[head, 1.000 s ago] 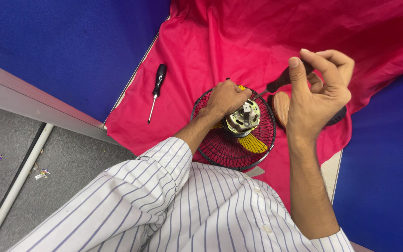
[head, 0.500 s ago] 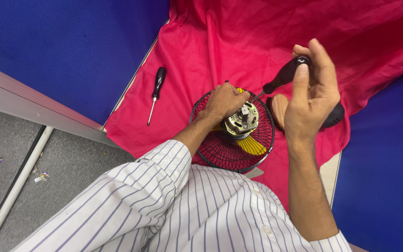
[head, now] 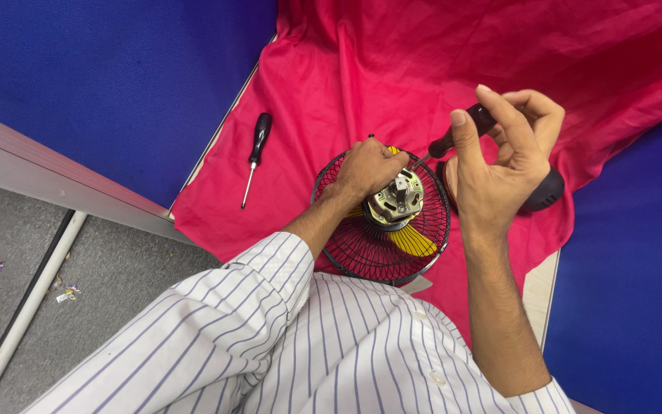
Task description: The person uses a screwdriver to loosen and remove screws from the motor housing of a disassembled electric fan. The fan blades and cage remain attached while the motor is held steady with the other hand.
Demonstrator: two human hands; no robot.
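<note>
A small fan lies on a pink cloth [head: 392,69]: a black wire guard [head: 362,253], yellow blades [head: 413,243] and a bare metal motor [head: 398,201] on top. My left hand [head: 367,169] rests on the motor's far side and steadies it. My right hand [head: 503,165] holds a black-handled screwdriver [head: 453,136] between thumb and fingers, its tip slanted down toward the motor. A dark rounded part [head: 545,192] lies behind that hand, partly hidden.
A second screwdriver [head: 254,153] with a black handle lies on the cloth to the left. Blue panels [head: 101,77] stand around the table, and grey floor [head: 101,291] with a white pipe [head: 24,307] lies at lower left.
My right hand turned the screwdriver in its fingers and lowered it, so the tip now points at the motor. My left hand stayed on the motor.
</note>
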